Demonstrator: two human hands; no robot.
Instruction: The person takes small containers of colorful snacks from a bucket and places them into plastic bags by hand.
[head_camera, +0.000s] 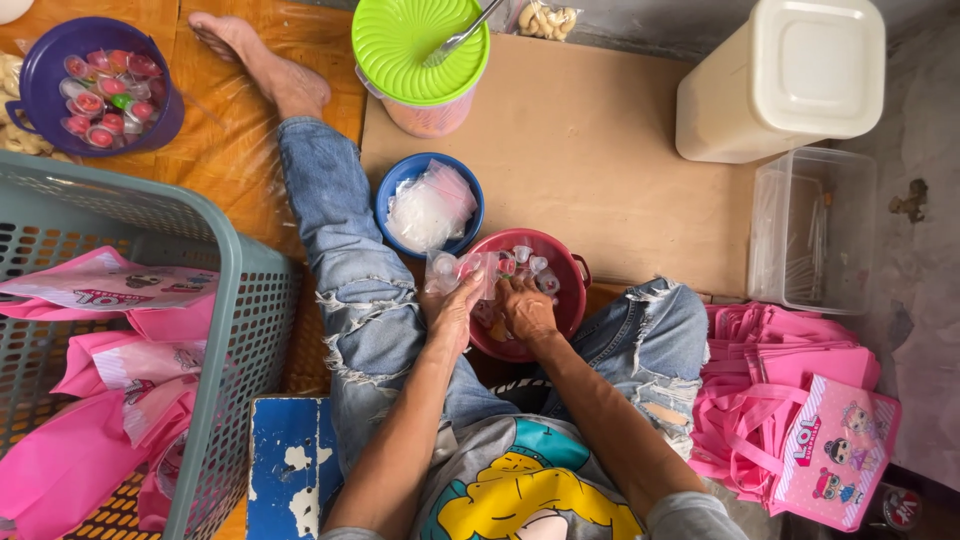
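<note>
The person sits on the floor with legs spread, so the red bowl (560, 300) rests between the knees, close under both hands. The left hand (452, 312) is closed around a small clear plastic bag (468, 270), holding it up at the bowl's left rim with its mouth toward the bowl, which looks like a way to keep the bag open for filling. The right hand (524, 308) reaches down into the bowl among the small jelly cups (530, 262); its fingers curl over them, though whether they have actually pinched one cannot be told. Just beyond, within easy reach, a blue bowl (398, 180) holds a stack of empty clear bags (428, 208). Farther off stands a tub with a green lid (400, 45) and a metal spoon (462, 38) lying on top. At the far left a purple bowl (40, 75) is full of coloured jelly cups. A grey-green basket (235, 300) on the left holds pink bags, and a pile of pink bags (790, 400) lies on the near right. A cream canister (790, 80) and a clear box (815, 230) stand on the right.
</note>
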